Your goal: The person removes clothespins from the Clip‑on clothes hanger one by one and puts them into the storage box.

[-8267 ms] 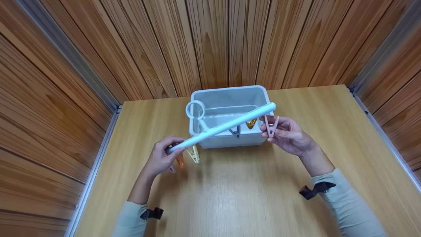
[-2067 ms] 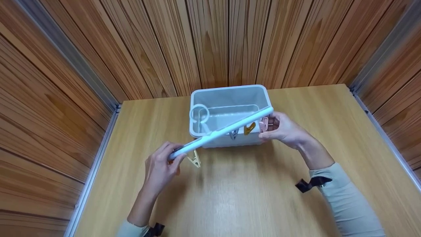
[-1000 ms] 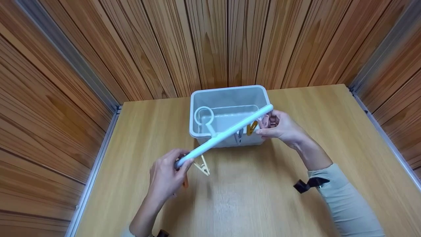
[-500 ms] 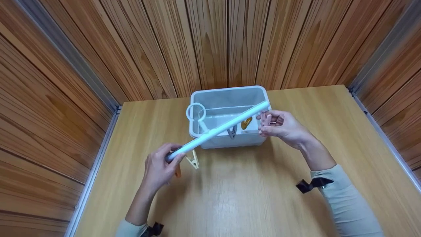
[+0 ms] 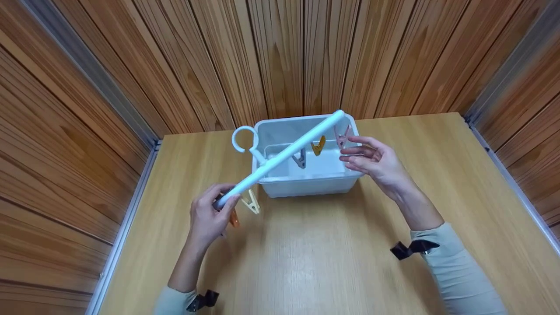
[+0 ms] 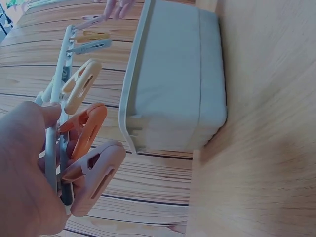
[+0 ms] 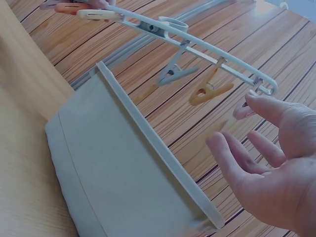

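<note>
Sleeves: two pale green sleeves [image 5: 459, 267] are reaching in from the near side, each carrying a small black wrist camera [image 5: 411, 249].
Table: the light wooden table [image 5: 306, 262] is lying under both hands.
Left hand: this hand [image 5: 212, 214] is pinching the near end of a pale blue clip hanger [image 5: 280, 158], so its grip is staying clamped on the bar, thumb on one side and fingers on the other.
Near clips: a mauve clip [image 6: 98, 177], an orange clip [image 5: 234, 218] and a cream clip [image 5: 250, 202] are hanging beside the left hand, in this order along the bar.
Hanger: it is slanting up and away to the right, its far half passing above the tub; its round hook [image 5: 246, 128] is pointing to the left.
Far clips: a grey-blue clip [image 5: 302, 161], a mustard clip [image 5: 318, 145] and a pink clip [image 5: 341, 142] are hanging on this half.
Right hand: this hand [image 5: 378, 164] is hovering just beside the pink clip, its grip standing apart; whether the thumb is touching, I cannot tell.
Tub: the pale grey rectangular tub [image 5: 313, 188] is standing upright on the table, near its back edge.
Wall: wooden planks [image 5: 284, 57] are rising behind.
</note>
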### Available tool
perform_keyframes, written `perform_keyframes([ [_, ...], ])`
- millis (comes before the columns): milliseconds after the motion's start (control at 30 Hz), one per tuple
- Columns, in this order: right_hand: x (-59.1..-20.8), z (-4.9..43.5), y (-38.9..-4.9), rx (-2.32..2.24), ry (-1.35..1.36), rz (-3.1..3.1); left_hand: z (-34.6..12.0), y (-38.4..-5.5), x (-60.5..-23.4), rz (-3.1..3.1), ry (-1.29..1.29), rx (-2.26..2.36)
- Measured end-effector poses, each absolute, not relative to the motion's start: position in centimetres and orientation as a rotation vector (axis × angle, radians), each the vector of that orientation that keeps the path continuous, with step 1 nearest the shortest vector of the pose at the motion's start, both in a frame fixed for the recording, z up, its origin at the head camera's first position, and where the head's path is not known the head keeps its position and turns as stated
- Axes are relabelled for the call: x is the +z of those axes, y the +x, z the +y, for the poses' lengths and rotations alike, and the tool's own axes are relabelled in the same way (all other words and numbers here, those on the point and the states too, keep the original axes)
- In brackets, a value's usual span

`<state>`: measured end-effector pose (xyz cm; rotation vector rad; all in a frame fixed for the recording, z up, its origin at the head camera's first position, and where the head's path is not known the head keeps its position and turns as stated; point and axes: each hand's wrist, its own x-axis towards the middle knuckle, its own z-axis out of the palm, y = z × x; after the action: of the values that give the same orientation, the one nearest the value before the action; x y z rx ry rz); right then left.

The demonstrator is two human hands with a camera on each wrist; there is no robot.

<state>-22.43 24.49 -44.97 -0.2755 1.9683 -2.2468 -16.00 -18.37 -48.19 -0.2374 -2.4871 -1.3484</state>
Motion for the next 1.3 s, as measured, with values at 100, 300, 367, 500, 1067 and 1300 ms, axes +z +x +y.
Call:
perform_keyframes([
  [100,-44.9,24.1,-22.3,-2.274,-0.251,2.02,-18.6,-16.2,-48.2,-2.473,-0.236,-1.332],
  [300,-44.7,22.4,-21.7,-2.469,-0.223,2.086,-18.5,-16.3,-48.4,-2.479,-0.25,-1.396],
  [367,-44.7,21.9,-21.6,-2.536,-0.237,2.114,-18.2,-16.3,-48.4,-2.473,-0.256,-1.405],
  [500,-44.6,21.1,-21.3,-2.61,-0.218,2.166,-17.6,-16.1,-48.3,-2.468,-0.262,-1.43],
  [1067,-44.5,20.3,-21.0,-2.708,-0.228,2.3,-17.4,-16.2,-48.2,-2.479,-0.293,-1.442],
  [1300,-44.4,20.1,-21.0,-2.661,-0.182,2.445,-17.4,-16.1,-48.2,-2.496,-0.298,-1.406],
])
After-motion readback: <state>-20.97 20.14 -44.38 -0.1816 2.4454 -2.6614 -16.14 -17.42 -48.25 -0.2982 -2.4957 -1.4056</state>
